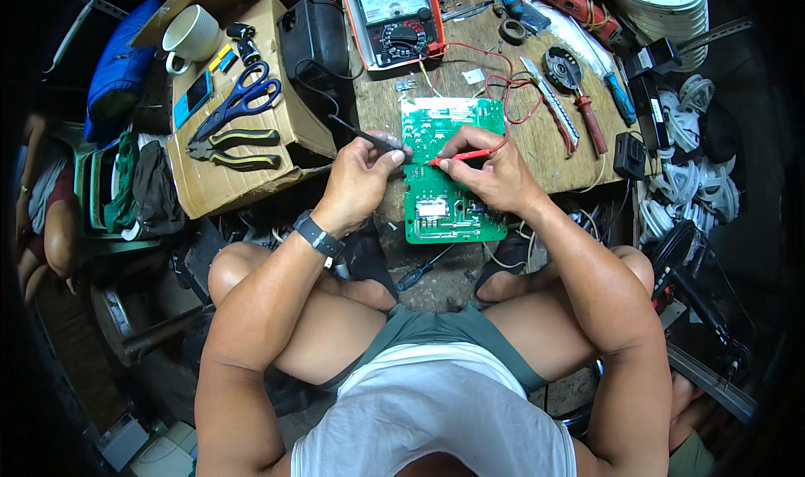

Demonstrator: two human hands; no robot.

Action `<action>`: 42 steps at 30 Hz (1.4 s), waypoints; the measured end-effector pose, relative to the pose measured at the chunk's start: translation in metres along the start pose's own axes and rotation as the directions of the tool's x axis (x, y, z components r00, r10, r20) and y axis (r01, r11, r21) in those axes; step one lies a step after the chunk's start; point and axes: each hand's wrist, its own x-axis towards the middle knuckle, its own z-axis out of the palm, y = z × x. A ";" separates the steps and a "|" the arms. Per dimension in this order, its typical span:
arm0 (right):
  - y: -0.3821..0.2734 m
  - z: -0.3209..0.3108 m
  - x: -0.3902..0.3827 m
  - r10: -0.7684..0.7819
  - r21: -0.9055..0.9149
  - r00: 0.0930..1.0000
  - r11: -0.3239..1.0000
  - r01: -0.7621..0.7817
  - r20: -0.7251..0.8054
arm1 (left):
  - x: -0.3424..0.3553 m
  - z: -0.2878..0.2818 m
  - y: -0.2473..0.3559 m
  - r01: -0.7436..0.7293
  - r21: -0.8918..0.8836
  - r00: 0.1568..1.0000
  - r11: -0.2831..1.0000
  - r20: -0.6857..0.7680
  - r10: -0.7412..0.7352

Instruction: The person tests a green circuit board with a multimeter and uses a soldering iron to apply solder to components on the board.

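Hands meet over a green circuit board [449, 171] that lies at the near edge of a worn wooden desk [553, 154], partly overhanging it toward the person's knees. The left hand [360, 179] has its fingers pinched together on a black probe [369, 138], its tip at the board's left edge. The right hand [495, 171] has its fingers clamped on a red probe [461, 155], its tip touching the board near the middle. Red leads run from the board's far side to an analogue meter [394, 16] standing just beyond the board. Left of the board, a cardboard box [243, 175] carries blue-handled scissors [239, 100], pliers [235, 148] and a white mug [189, 34]. Right of the board lies a red-handled tool [587, 116].
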 end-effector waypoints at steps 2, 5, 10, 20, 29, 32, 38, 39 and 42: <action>0.000 0.000 0.000 0.010 -0.009 1.000 1.000 -0.010 -0.004 | -0.001 0.001 0.002 -0.001 -0.017 1.000 1.000 -0.006 0.001; -0.001 0.002 0.000 0.005 0.006 1.000 1.000 -0.005 -0.013 | -0.002 0.002 0.003 0.000 -0.027 1.000 1.000 -0.009 0.000; -0.002 0.002 0.000 0.028 -0.007 0.999 1.000 -0.028 -0.017 | -0.003 0.002 0.004 0.007 -0.037 1.000 0.999 -0.015 -0.007; -0.002 0.003 0.000 0.007 0.020 0.999 1.000 -0.007 -0.032 | -0.004 0.002 0.005 0.058 -0.118 0.997 0.991 -0.050 -0.065; -0.003 0.003 0.000 0.026 0.016 0.999 1.000 -0.025 -0.036 | -0.003 0.000 0.005 0.059 -0.101 0.998 0.993 -0.029 -0.063; -0.002 0.003 0.000 0.000 -0.005 0.999 1.000 -0.001 -0.050 | -0.003 0.001 0.006 0.051 -0.120 0.998 0.992 -0.032 -0.055; 0.000 0.003 0.000 0.002 -0.005 0.999 1.000 -0.002 -0.049 | -0.003 0.001 0.005 0.042 -0.095 0.999 0.995 -0.029 -0.045; -0.001 0.003 0.000 0.003 -0.008 0.999 1.000 -0.004 -0.050 | -0.002 0.000 0.005 0.042 -0.088 0.999 0.995 -0.023 -0.044; -0.002 0.002 -0.001 0.021 -0.015 0.999 1.000 -0.021 -0.035 | -0.002 -0.001 0.004 0.038 -0.074 0.999 0.997 -0.015 -0.039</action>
